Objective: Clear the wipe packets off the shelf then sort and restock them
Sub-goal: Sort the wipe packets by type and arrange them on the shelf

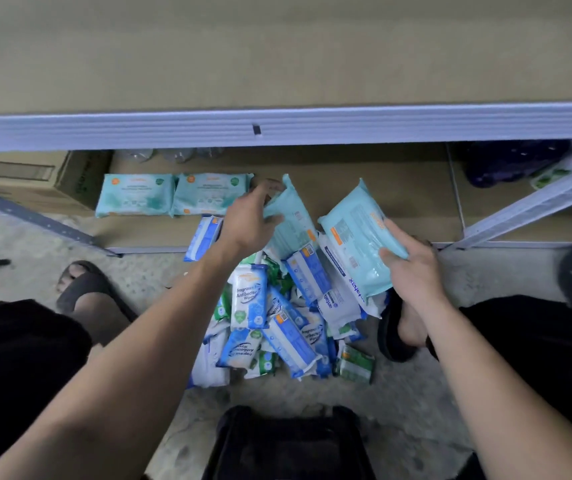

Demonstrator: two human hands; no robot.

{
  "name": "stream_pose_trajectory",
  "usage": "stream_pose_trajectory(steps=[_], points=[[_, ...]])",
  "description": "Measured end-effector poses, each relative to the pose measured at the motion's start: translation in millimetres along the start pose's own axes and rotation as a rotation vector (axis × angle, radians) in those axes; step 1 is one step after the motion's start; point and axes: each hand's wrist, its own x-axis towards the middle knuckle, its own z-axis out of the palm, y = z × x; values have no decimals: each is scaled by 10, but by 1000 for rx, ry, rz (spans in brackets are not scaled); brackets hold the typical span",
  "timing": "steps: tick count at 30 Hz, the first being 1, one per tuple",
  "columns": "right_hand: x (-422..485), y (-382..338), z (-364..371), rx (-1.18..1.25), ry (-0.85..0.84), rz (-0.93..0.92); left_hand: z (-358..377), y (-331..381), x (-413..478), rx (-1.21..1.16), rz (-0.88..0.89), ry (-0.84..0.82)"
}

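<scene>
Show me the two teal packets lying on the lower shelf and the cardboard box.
Teal packet next to box [135, 195]: head view, front face centre.
Second teal packet [212, 195]: head view, front face centre.
Cardboard box [18, 183]: head view, top face.

The upper shelf's grey metal front rail [277, 128] cuts off the tops of clear plastic bottles [173, 155] and a brown cardboard box [35, 178] whose label is a blur. Print on the two flat teal wipe packets [135, 195] is too soft to read. The left hand [250, 220] covers the left edge of a tilted teal packet [295, 223]; the right hand [412, 268] covers a corner of a second teal packet [354, 230]. Lower packets in the blue, white and green floor pile [277, 323] lie buried. Dark purple shapes [506, 168] are blurred beyond telling
</scene>
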Motion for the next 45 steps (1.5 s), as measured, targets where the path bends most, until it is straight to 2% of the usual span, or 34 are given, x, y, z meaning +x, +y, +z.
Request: stream_pose_trajectory(steps=[4,8,17,24,29,35,40,45], points=[[-205,-159,150,123,-48,21,-187,-100,-356,-157,-125,184],[-420,-317,324,226,-50,49,-381,-204,-781,-420,-270,289],[-664,-384,928,194,-165,93,-525,-651,-1490,-466,-443,396],[-581,-256,1248,117,-271,179,-611,-855,-1596,-585,-496,264],[-636,-238,1376,-131,-409,122,-700,-988,-1572,-548,-501,125],[-594,-114,1479,-88,-412,164,-599,-1002,-1643,-585,-460,181],[-524,-75,1542,30,-339,184,-596,-1003,-1574,-561,-426,190],[-381,-133,1333,-8,-213,134,-680,-825,-1442,-392,-279,333]])
